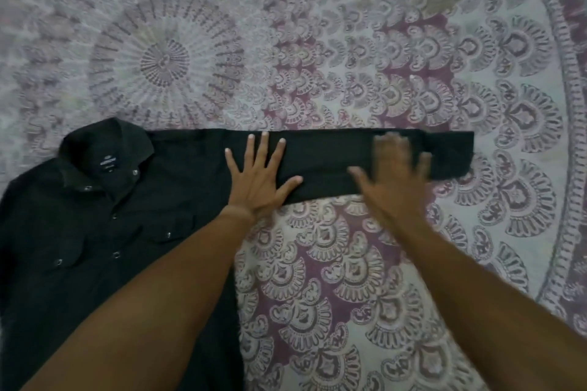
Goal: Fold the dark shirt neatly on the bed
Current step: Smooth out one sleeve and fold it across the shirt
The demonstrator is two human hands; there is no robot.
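The dark shirt [104,216] lay front-up on the patterned bedspread [397,57], its body filling the 8 o'clock part of the view, collar [104,149] toward 10 o'clock and snaps closed down the placket. One sleeve [333,162] ran straight out from the shoulder toward 3 o'clock, flat on the cover. The left hand [257,178] lay near the centre, fingers straight and spread, palm pressed on the sleeve close to the shoulder seam, gripping nothing. Toward 3 o'clock the right hand [390,181], blurred, was flat on the sleeve nearer the cuff [457,152], fingers splayed, holding nothing.

This looked like the smoothing step, before any fold. The next move probably called for pinching the cuff end and carrying the sleeve over the shirt's front toward 9 o'clock, while the left palm held the shoulder as a hinge.
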